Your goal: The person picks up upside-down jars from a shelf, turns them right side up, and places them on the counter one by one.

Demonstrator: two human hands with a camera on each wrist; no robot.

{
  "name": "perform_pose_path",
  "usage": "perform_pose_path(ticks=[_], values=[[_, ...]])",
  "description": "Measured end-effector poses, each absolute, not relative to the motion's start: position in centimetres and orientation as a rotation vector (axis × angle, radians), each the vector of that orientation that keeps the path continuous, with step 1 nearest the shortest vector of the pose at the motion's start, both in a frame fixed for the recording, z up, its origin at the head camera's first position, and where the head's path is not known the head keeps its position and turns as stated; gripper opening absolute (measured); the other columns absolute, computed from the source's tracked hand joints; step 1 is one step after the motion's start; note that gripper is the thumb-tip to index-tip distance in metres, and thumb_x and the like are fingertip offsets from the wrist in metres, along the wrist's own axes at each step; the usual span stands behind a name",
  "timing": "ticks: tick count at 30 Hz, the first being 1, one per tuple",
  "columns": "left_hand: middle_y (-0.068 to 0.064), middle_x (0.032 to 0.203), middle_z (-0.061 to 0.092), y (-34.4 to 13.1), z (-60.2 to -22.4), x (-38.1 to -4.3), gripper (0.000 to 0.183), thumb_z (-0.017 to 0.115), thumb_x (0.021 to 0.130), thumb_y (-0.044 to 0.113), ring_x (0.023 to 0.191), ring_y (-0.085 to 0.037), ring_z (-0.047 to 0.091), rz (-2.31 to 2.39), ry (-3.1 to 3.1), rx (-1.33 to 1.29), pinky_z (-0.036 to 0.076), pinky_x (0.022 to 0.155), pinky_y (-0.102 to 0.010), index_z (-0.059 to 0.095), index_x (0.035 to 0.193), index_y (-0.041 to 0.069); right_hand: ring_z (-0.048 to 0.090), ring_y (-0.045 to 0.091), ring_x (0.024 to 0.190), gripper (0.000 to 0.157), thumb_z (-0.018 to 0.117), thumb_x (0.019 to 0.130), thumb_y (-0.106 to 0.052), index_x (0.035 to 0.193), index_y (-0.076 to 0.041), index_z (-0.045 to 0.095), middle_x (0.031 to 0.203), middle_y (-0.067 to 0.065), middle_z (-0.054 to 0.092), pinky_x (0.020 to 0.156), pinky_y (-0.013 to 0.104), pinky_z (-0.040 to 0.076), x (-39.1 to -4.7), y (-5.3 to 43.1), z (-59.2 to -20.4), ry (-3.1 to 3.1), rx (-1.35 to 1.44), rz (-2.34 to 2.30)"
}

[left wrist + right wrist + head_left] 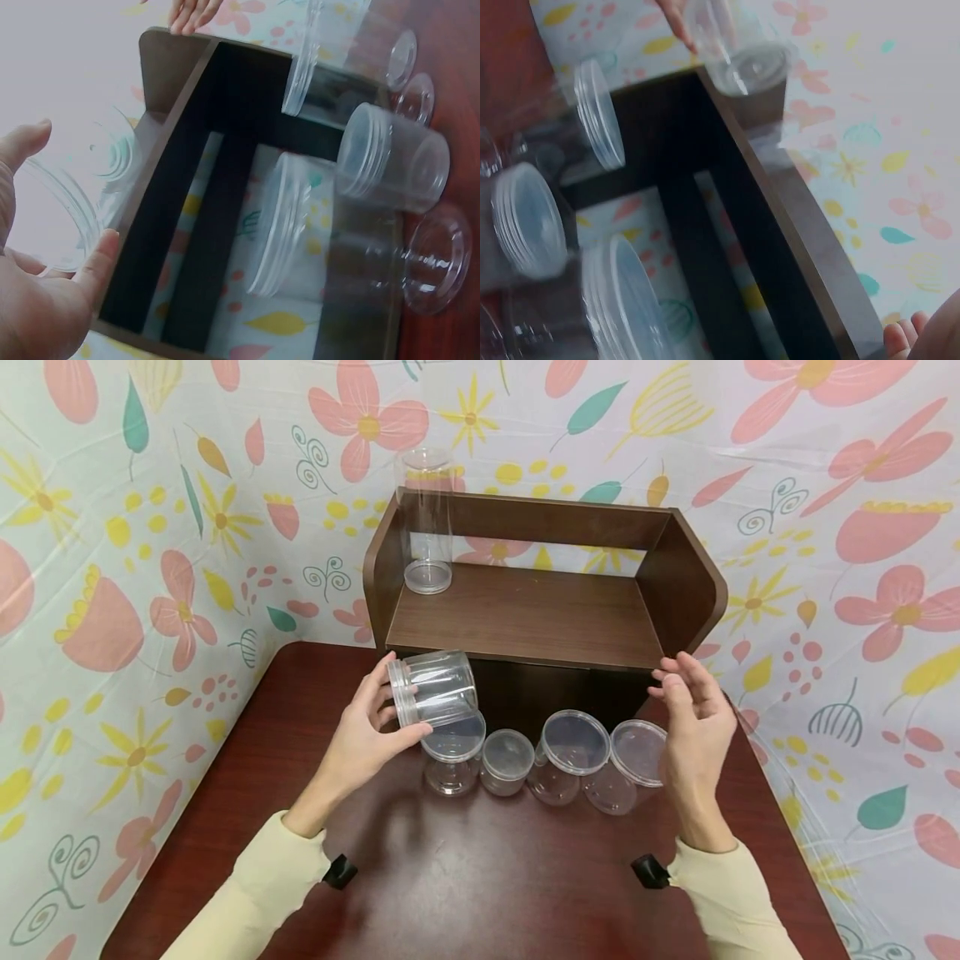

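My left hand (356,735) grips a clear plastic jar (446,689) by its lid end, thumb below and fingers above. The jar lies tilted on its side in the air, lid to the left, before the shelf's front edge. In the right wrist view the same jar (754,67) shows its round base. My right hand (697,735) is raised near the shelf's right front corner, holding nothing, fingers loosely bent. Between the hands, several clear lidded jars stand in a row on the table, among them a short jar (506,777) and a larger jar (558,777).
A dark brown wooden shelf unit (525,614) stands at the back of the reddish-brown table (450,893). On its upper board, at the left end, is a tall clear jar (428,578). Flower-patterned cloth (217,527) hangs behind and at both sides.
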State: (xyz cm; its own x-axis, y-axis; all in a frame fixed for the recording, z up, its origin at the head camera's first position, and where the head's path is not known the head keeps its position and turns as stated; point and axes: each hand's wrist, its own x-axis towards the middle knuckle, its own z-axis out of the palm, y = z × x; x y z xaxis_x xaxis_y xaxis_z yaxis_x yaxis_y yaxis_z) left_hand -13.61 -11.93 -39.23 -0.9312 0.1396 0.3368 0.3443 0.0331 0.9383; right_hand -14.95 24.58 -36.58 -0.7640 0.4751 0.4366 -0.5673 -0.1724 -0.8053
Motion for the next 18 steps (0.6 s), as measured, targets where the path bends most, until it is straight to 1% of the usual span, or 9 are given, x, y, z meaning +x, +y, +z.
perform_pose_path(ticks=[6, 12, 15, 18], values=[[-0.01, 0.151, 0.04, -13.6, -38.4, -13.5, 0.101, 0.081, 0.08, -0.011, 0.123, -0.021, 0.055, -1.938, -2.157, -0.503, 0.051, 0.099, -0.022, 0.025, 0.163, 0.005, 0.066, 0.024, 0.089, 0.027, 0.072, 0.091, 0.001, 0.117, 0.008, 0.07, 0.103, 0.018, 0.069, 0.077, 0.025, 0.058, -16.0, 26.4, -36.3, -1.388, -0.041, 1.884], [-0.013, 0.148, 0.04, -15.1, -37.6, -13.3, 0.103, 0.082, 0.081, -0.009, 0.12, -0.018, 0.055, -1.849, -2.218, -0.452, 0.05, 0.1, -0.019, 0.024, 0.164, 0.008, 0.063, 0.022, 0.089, 0.024, 0.075, 0.09, 0.001, 0.114, 0.004, 0.073, 0.102, 0.017, 0.066, 0.074, 0.021, 0.056, -16.9, 27.5, -36.3, -1.4, -0.082, 1.846], [-0.013, 0.147, 0.04, -15.8, -37.0, -13.1, 0.102, 0.083, 0.082, -0.004, 0.121, -0.019, 0.053, -1.795, -2.284, -0.416, 0.049, 0.101, -0.018, 0.024, 0.164, 0.009, 0.063, 0.02, 0.091, 0.026, 0.076, 0.089, -0.001, 0.115, 0.002, 0.073, 0.104, 0.015, 0.067, 0.077, 0.021, 0.056, -17.3, 27.9, -36.4, -1.452, -0.111, 1.824], [-0.012, 0.144, 0.042, -16.3, -36.3, -12.8, 0.101, 0.085, 0.083, 0.001, 0.122, -0.02, 0.053, -1.744, -2.349, -0.382, 0.048, 0.101, -0.018, 0.024, 0.164, 0.009, 0.064, 0.017, 0.093, 0.029, 0.078, 0.089, -0.005, 0.117, 0.001, 0.072, 0.105, 0.01, 0.069, 0.08, 0.02, 0.055, -17.7, 28.2, -36.5, -1.528, -0.161, 1.793]])
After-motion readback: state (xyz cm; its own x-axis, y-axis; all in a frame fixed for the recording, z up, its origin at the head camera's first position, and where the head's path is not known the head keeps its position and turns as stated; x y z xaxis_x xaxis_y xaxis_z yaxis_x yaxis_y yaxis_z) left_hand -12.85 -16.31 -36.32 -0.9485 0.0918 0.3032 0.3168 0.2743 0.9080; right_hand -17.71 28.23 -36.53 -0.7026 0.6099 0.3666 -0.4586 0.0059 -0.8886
